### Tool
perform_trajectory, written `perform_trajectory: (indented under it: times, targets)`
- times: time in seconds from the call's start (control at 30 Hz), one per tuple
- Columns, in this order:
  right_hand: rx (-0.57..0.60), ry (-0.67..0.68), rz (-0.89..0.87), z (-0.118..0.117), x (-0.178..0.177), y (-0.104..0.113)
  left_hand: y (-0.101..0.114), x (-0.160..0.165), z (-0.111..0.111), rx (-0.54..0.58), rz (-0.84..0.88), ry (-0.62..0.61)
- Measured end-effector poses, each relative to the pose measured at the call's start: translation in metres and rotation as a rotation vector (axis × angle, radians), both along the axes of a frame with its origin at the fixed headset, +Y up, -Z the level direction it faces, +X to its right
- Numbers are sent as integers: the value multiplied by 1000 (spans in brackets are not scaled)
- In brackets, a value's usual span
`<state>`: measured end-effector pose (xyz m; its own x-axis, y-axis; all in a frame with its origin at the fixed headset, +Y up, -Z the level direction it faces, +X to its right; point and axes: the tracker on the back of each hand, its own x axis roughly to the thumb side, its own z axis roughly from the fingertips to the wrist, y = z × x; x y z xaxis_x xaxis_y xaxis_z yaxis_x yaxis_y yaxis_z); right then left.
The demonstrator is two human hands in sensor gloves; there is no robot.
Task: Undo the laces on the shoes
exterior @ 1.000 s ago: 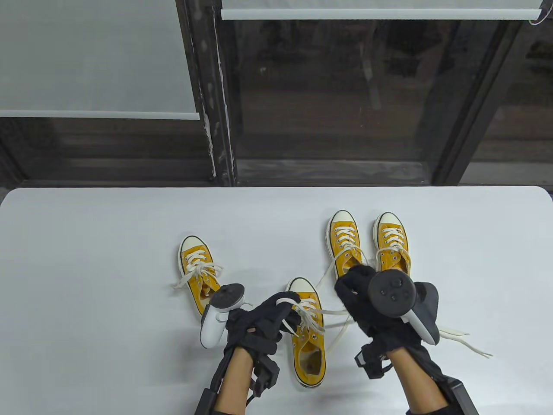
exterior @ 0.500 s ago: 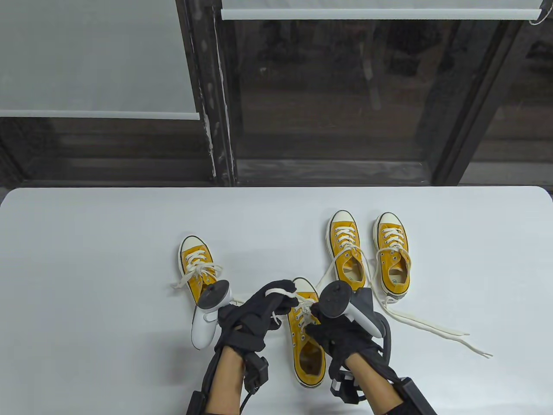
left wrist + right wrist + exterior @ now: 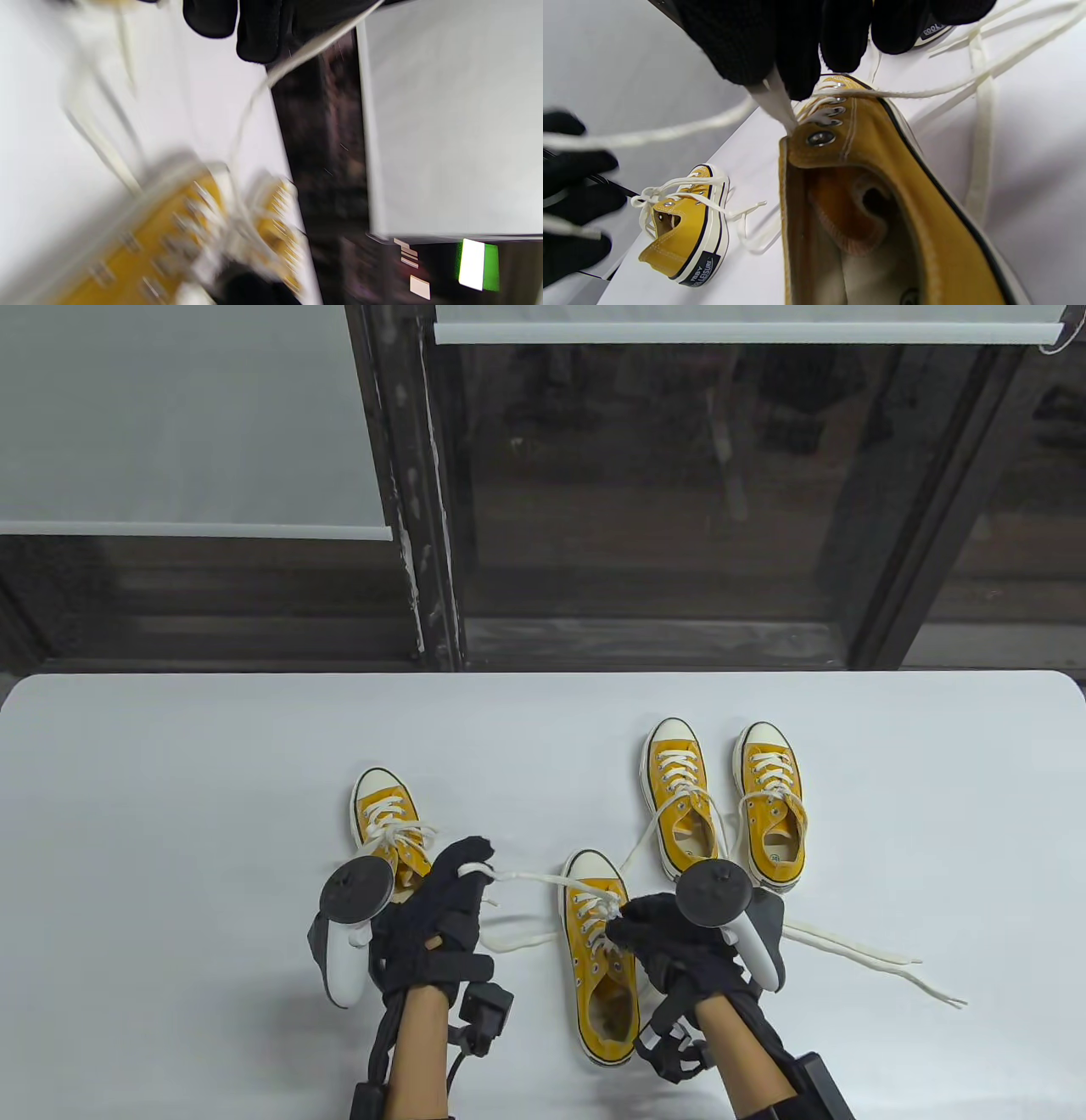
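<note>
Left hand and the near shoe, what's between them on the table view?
A taut white lace runs from the left hand to the near shoe, above a slack lace end on the white table. The table view shows it.

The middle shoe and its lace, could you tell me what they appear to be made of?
Middle shoe: the yellow upper looks like matte woven canvas with visible stitching and shiny metal eyelets; the white toe cap and sole edge look like rubber. Lace: flat, off-white, likely woven cotton.
</note>
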<state>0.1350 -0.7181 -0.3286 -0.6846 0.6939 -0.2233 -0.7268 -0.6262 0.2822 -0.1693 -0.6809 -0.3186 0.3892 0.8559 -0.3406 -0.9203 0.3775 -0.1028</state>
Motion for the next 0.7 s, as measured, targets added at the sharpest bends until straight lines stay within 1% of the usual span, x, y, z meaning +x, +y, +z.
perform_trajectory:
  times: [0.03, 0.07, 0.1, 0.13, 0.17, 0.2, 0.27, 0.3, 0.37, 0.43, 0.5, 0.57, 0.6, 0.7]
  targets:
    - [-7, -6, -19, 0, 2, -2, 2, 0, 0, -28, -154, 9]
    - [-15, -6, -33, 0, 3, -4, 4, 2, 0, -44, -288, -9]
    - [-19, -7, -45, 0, 4, -5, 4, 5, -1, -70, -365, -51]
    - [-23, -10, -61, 0, 6, -6, 4, 9, -3, -118, -403, -136]
    - [-28, -12, -76, 0, 7, -6, 3, 14, -4, -137, -423, -202]
    - [-32, -9, -90, 0, 8, -5, 2, 18, -4, -145, -430, -234]
    - [-40, 2, -114, 0, 7, -6, 1, 28, -6, -173, -440, -350]
    - [-45, 11, -125, 0, 7, -6, -1, 34, -6, -157, -420, -395]
    - [-55, 21, -151, 0, 6, -6, -4, 53, -5, -91, -389, -432]
    - [-67, 40, -186, 0, 5, -7, -10, 70, -6, -62, -346, -483]
    - [-78, 49, -203, 1, 3, -8, -22, 88, -7, -67, -234, -505]
    - [-72, 51, -192, 1, 3, -8, -31, 99, -7, -87, -171, -509]
    - [-67, 42, -185, 1, 3, -8, -34, 101, -7, -108, -188, -512]
    - [-80, 27, -215, -2, 9, -10, -37, 104, -8, -110, -234, -488]
